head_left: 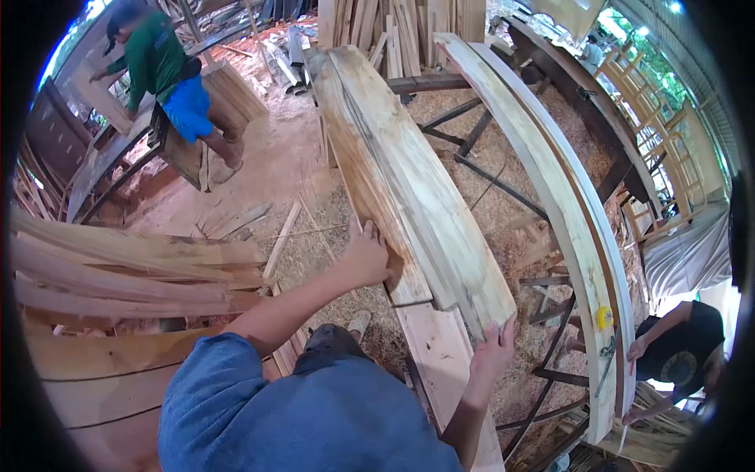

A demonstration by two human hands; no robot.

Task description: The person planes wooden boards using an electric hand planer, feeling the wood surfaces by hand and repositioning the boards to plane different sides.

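Observation:
Two long wooden boards lie side by side in front of me, a browner plank (358, 149) on the left and a paler plank (448, 212) on the right. My left hand (366, 256) grips the browner plank's left edge near its close end, fingers curled over the top. At the near right corner of the paler plank, my right hand (494, 350) is closed on the edge, its fingertips on top. Below both boards, another light board (440, 358) extends toward me.
Stacked planks (134, 267) lie at left. On the right, long boards (550, 173) rest on dark metal trestles (503, 169), carrying a yellow tape measure (604, 317). A person in black (684, 346) leans over there; another in green (157, 63) works upper left. Sawdust covers the floor.

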